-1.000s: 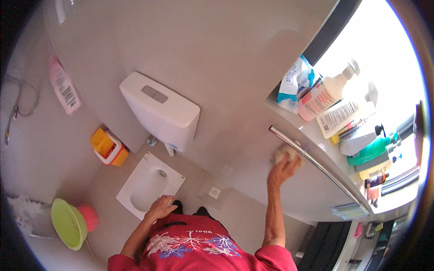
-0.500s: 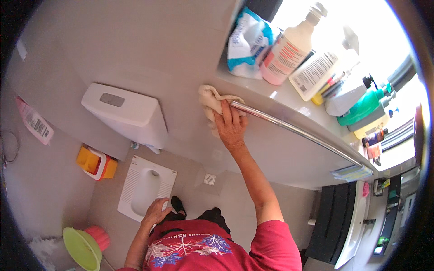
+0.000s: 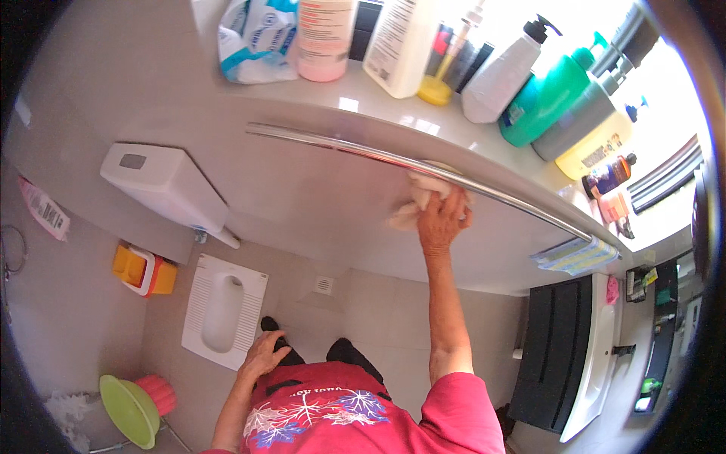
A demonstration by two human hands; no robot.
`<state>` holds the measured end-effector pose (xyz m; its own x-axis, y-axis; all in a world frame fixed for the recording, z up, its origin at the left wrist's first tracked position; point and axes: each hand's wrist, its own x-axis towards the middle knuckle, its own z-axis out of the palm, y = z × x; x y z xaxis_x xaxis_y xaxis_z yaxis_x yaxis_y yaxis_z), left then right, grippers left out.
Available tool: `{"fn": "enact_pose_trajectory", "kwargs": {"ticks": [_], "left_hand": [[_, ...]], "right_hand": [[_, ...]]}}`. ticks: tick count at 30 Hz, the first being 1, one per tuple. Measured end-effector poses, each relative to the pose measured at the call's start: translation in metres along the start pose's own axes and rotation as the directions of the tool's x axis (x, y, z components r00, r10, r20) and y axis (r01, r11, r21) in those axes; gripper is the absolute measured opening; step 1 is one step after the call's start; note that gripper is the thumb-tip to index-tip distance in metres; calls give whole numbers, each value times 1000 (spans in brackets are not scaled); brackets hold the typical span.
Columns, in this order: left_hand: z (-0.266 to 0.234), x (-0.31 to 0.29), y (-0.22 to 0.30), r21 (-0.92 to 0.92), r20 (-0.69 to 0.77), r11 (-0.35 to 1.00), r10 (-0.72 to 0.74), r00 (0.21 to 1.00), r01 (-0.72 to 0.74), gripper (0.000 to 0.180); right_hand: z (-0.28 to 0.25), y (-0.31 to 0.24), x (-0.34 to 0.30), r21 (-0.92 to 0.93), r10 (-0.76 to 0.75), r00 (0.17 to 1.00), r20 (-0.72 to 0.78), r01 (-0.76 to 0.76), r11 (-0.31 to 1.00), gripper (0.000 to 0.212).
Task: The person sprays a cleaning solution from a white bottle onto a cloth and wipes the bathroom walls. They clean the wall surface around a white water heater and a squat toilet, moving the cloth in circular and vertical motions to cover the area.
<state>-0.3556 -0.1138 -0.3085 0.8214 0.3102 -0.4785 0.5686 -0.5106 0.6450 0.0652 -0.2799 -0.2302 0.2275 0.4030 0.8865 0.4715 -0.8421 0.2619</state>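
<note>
My right hand [image 3: 443,223] grips a cream cloth [image 3: 425,184] at a chrome towel rail [image 3: 340,147] that runs along the wall below the window ledge. Part of the cloth passes behind the rail, and a loose end hangs down to the left of my fingers. Low by my thigh is my left hand [image 3: 262,354], empty, its fingers slightly apart. Further along the rail, at its right end, hangs a blue and yellow patterned cloth [image 3: 576,256].
Several bottles stand on the ledge [image 3: 302,94], among them a green pump bottle [image 3: 546,98]. To the left are a white cistern [image 3: 162,181], a squat toilet [image 3: 225,310] and a yellow bin [image 3: 144,270]. A dark cabinet [image 3: 550,352] with a basin is at right; a green bowl [image 3: 130,408] is lower left.
My right hand has slid the cloth rightward along the rail, from its left end toward its middle. I have shifted right, with the ledge now nearer in view. My left hand remains low.
</note>
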Motion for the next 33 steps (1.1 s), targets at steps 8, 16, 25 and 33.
{"fn": "enact_pose_trajectory", "kwargs": {"ticks": [8, 16, 25, 33], "left_hand": [[53, 9, 36, 109, 39, 990, 86, 996, -90, 50], [59, 0, 52, 135, 74, 987, 81, 994, -90, 48], [32, -13, 10, 97, 74, 991, 85, 994, -92, 48], [-12, -19, -59, 63, 22, 998, -20, 1000, 18, 51]], "right_hand": [[-5, 151, -68, -229, 537, 832, 142, -500, 835, 56], [-12, 162, -42, 111, 513, 859, 1, -510, 853, 56], [-21, 8, 31, 780, 738, 631, 238, -577, 242, 38], [2, -159, 40, 296, 74, 997, -26, -63, 953, 26]]}}
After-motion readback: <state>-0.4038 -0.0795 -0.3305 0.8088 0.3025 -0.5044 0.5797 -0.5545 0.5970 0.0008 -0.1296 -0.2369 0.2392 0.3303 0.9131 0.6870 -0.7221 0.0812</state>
